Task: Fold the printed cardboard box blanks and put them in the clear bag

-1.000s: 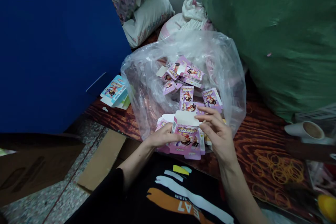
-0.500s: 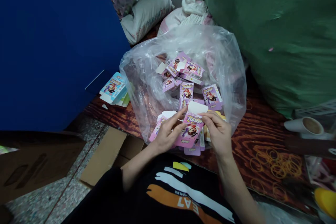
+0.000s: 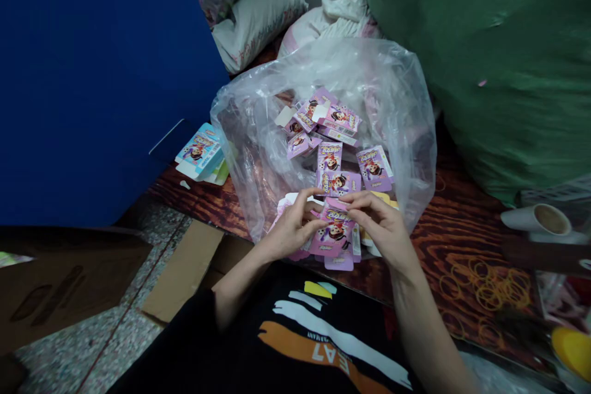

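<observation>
Between my two hands is a small pink cardboard box with a printed cartoon figure. My left hand grips its left side, thumb on the front face. At its top right edge, the fingers of my right hand pinch the box. No white flap stands up from its top now. Just beyond lie several purple boxes of the same kind inside a clear plastic bag spread open. More pink and purple cartons lie partly hidden beneath my hands.
Blue boxes lie left of the bag on the dark wooden table. Yellow rubber bands and a cup are at the right. A large green sack and a blue panel flank the table; white sacks sit behind.
The white top flap of the pink box has been folded down out of sight. My hands have shifted slightly at its top edge, and the view has moved a little.
</observation>
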The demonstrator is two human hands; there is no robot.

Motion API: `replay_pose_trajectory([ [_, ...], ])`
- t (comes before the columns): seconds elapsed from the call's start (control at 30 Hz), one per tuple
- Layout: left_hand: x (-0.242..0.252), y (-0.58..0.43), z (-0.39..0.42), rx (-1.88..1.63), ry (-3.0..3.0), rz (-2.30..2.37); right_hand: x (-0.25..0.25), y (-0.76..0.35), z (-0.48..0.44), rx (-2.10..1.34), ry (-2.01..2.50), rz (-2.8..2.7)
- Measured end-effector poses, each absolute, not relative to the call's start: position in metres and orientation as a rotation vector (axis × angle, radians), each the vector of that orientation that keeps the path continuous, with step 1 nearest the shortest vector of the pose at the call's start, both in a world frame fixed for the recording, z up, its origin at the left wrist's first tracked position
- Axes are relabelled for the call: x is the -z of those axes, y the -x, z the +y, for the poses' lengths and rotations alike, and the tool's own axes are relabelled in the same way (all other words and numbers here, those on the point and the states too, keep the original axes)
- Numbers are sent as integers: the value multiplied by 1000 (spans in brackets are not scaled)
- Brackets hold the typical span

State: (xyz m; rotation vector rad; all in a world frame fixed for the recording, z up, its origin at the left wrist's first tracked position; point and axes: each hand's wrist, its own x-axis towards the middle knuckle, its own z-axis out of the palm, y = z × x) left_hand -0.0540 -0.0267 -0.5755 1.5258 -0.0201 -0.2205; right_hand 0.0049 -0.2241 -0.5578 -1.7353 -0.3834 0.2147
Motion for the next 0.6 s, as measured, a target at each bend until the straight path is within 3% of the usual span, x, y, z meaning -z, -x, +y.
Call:
replay_pose_trajectory([
  [0.27,573,54,-19,295,-1660,-185,567,-8,-220,-243,1672,-162],
  [0.6,586,58,-19,324,-1541,-98,556,1,-237,-313,1760,-478],
])
